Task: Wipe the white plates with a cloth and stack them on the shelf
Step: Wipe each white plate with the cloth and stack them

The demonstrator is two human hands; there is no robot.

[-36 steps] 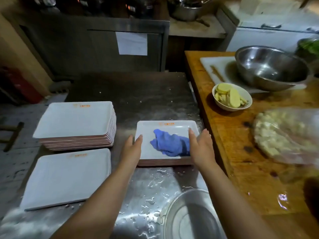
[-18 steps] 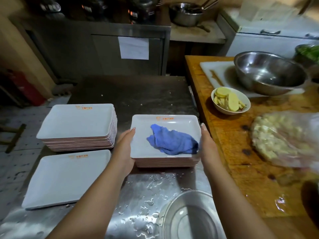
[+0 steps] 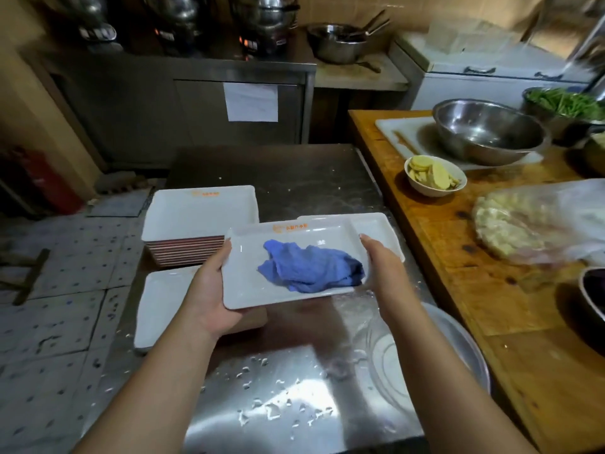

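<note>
Plate (image 3: 248,283) — between left hand (image 3: 209,299), right hand (image 3: 384,270)

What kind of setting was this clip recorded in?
Most likely a restaurant or canteen kitchen. A stack of identical white plates with an orange logo sits on a wet steel worktable, big steel pots line the back counter, and a wooden prep table holds a steel mixing bowl.

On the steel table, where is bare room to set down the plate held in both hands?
Free: the far steel table beyond the tall stack of white rectangular plates, and the wet near end by the round metal lid. Crowded: the left side, with that stack and a single white plate.
</note>
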